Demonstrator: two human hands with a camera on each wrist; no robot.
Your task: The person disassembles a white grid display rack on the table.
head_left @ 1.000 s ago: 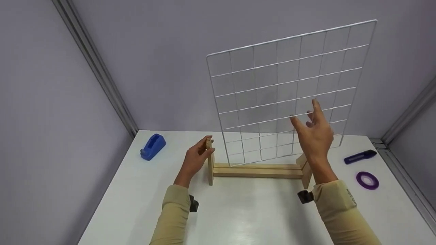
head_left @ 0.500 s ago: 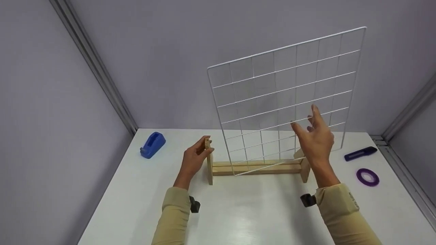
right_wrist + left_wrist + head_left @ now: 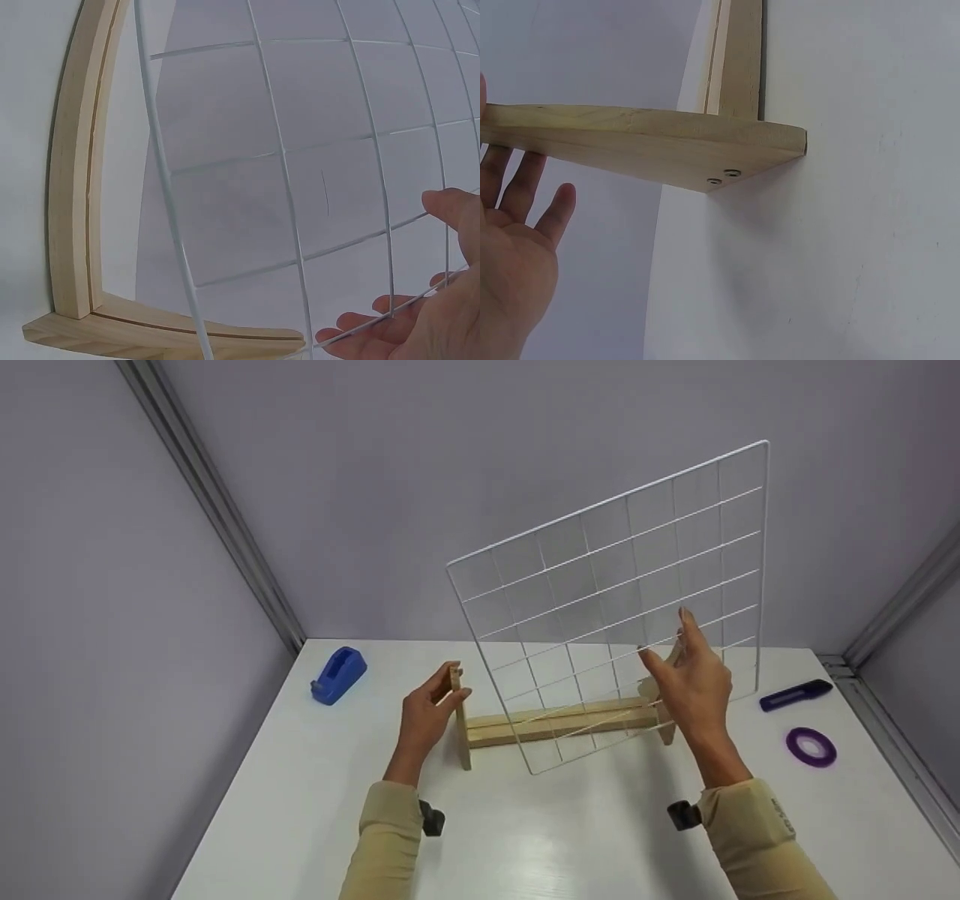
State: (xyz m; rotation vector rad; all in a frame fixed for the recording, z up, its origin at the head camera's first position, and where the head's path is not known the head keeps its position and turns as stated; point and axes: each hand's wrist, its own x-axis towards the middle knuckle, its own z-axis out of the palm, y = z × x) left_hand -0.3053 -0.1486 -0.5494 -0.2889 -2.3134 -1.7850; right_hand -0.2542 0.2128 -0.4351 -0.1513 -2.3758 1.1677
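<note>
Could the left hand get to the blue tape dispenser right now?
Probably yes. The left hand only grips the wooden stand's end, and the table between it and the dispenser looks bare; the grid is on its other side.

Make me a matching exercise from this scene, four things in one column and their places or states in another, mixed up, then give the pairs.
1. wire grid
2. tape dispenser
3. tape roll
4. wooden stand

A. blue, at the table's far left
B. purple, lying flat at the right
C. tilted, held by the right hand
D. end piece held by the left hand

1-C, 2-A, 3-B, 4-D
</note>
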